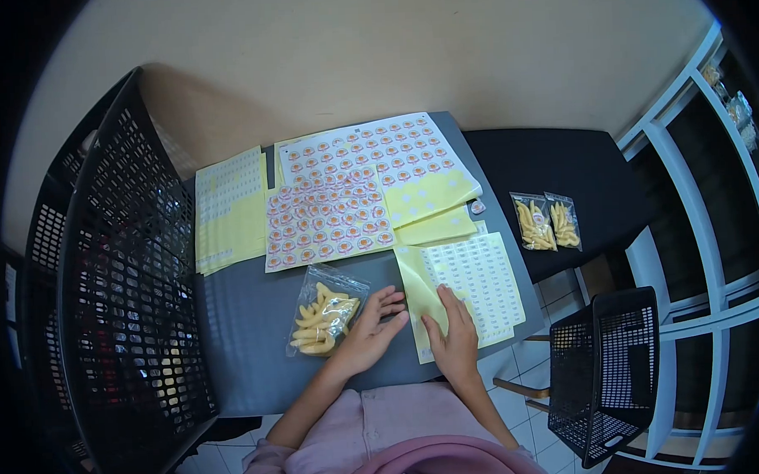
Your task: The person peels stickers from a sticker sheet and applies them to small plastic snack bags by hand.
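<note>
My left hand (377,325) hovers just right of a clear zip bag of pale yellow, curved snack pieces (324,316), its fingers apart and nothing visible in them. The bag lies flat on the grey table. My right hand (455,333) rests on a yellow-backed sheet of small printed labels (474,275), thumb and fingers stretched out. On the sheet's left side the bare yellow backing (417,307) bulges up in a fold beside that hand. Whether a loose label sits at my fingertips is too small to tell.
Round-sticker sheets (329,218) and more label sheets (228,213) cover the table's back. Two filled bags (534,223) lie on a black surface at right. A tall black crate (134,279) stands left; a black basket (606,371) and white shelving (687,201) stand right.
</note>
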`<state>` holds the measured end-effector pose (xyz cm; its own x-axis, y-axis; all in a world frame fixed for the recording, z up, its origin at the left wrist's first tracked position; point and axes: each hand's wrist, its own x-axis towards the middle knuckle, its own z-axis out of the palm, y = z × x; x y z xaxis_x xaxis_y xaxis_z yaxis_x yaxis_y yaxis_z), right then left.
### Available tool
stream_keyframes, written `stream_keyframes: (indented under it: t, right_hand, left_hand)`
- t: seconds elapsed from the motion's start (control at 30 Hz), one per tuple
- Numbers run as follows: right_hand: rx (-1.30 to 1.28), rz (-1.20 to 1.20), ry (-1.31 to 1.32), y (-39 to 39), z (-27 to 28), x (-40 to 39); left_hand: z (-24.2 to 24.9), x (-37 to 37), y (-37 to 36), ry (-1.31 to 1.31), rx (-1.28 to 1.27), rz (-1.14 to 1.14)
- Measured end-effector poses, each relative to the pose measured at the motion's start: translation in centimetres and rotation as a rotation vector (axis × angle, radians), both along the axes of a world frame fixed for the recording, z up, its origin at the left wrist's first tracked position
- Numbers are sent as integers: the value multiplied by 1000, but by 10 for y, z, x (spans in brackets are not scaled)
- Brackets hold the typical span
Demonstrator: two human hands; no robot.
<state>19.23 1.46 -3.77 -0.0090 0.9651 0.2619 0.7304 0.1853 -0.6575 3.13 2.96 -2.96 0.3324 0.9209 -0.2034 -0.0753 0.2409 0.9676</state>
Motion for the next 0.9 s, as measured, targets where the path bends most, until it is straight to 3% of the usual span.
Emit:
stream_keyframes:
  t: [0.17,0.3,0.37,0.43,0.9]
  right_hand:
    - [-81,-13,271,1,6,6]
    - [-60,41,439,3,7,13]
    - [-60,15,438,5,6,17]
    - [-58,-8,438,7,6,21]
    - [-34,-104,323,17,18,17]
  left_hand:
    - [-2,26,18,-42,67,50]
    - [-7,36,31,-30,-37,24]
    - [-10,38,32,-33,-58,40]
    - [-19,36,33,100,79,38]
    - [-16,39,29,154,132,18]
